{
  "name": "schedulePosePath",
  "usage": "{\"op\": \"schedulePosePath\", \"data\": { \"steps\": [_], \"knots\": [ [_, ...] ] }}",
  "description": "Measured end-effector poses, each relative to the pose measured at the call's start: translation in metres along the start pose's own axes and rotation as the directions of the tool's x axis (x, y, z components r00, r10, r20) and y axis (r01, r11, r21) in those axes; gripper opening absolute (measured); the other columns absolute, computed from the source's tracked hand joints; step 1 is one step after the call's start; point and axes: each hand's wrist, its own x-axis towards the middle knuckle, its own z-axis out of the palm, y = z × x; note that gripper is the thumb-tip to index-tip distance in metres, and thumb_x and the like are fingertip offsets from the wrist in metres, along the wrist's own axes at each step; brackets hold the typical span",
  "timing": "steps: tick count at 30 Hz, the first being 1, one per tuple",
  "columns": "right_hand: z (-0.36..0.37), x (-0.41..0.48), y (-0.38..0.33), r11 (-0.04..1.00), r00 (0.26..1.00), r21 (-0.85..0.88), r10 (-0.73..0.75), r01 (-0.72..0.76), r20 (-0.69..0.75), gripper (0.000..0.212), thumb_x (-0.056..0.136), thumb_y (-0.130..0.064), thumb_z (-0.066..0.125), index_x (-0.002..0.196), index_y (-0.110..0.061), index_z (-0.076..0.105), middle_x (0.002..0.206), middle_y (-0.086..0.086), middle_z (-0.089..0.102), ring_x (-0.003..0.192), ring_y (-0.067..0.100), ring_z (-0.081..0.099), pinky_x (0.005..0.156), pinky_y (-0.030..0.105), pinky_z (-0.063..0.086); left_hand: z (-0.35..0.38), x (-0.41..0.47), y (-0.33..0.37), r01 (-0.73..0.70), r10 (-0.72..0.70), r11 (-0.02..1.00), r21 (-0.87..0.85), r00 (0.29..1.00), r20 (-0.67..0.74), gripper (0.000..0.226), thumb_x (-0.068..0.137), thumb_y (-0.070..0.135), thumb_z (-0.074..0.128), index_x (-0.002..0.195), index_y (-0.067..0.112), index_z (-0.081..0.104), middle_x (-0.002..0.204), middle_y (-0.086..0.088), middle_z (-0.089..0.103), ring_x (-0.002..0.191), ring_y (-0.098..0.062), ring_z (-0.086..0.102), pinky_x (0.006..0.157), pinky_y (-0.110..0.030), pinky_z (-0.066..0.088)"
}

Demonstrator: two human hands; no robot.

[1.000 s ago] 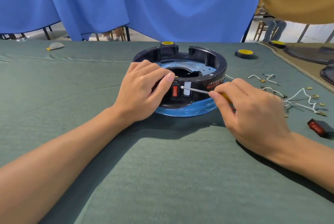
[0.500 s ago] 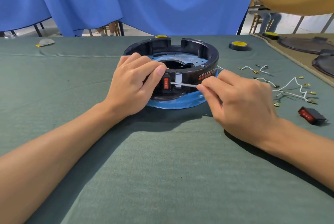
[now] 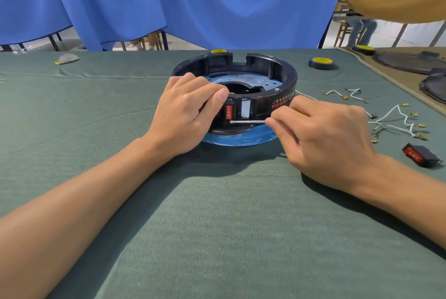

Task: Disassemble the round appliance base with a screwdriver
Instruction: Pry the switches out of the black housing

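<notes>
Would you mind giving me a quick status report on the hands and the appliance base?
Left hand grips round base rim beside red switch. Right hand pinches screwdriver, tip just below switch. Loose wires off to right, nothing blocking.

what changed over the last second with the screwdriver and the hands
The screwdriver tip slid left and down, from the white tab to just under the red switch, and its shaft now lies more level. Nothing was taken or let go: the right hand still pinches the screwdriver, and the left hand still grips the front wall of the round base. The loose wires lie as before.
</notes>
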Motion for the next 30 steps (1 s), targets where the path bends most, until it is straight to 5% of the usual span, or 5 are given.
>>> {"op": "schedulePosePath", "data": {
  "steps": [13,24,30],
  "knots": [
    [0.002,-0.004,-0.001,0.99,0.995,0.106,0.098,-0.096,-0.015,0.033,0.097,-0.033,0.049,0.078,-0.016,0.069,0.064,0.001,0.057,0.049,0.028,0.054,0.039,0.028,0.037,0.0,0.0,0.001,0.011,-0.011,1.0,-0.029,1.0,0.008,0.045,0.103,0.029,0.033,0.092,0.004,0.069,0.075,-0.009,0.06,0.077,-0.028,0.049,0.082,-0.036,0.033],
    [0.016,0.012,0.023,0.844,0.93,0.455,0.125,-0.283,0.346,0.029,0.096,-0.041,0.049,0.083,-0.022,0.067,0.064,-0.002,0.061,0.063,0.021,0.052,0.06,0.044,0.045,0.002,0.002,0.002,0.047,-0.047,0.997,-0.068,0.999,0.002,0.046,0.102,0.029,0.036,0.079,0.003,0.066,0.069,-0.008,0.057,0.076,-0.024,0.047,0.08,-0.028,0.026],
    [0.012,0.006,0.016,0.932,0.971,0.318,0.11,-0.175,0.212,0.033,0.094,-0.04,0.043,0.081,-0.02,0.065,0.064,-0.006,0.056,0.063,0.022,0.055,0.051,0.035,0.041,0.001,0.001,0.001,0.068,-0.065,0.994,-0.081,0.997,0.03,0.05,0.102,0.033,0.032,0.082,0.002,0.066,0.071,-0.008,0.058,0.077,-0.023,0.046,0.081,-0.026,0.027]
  ]
}}
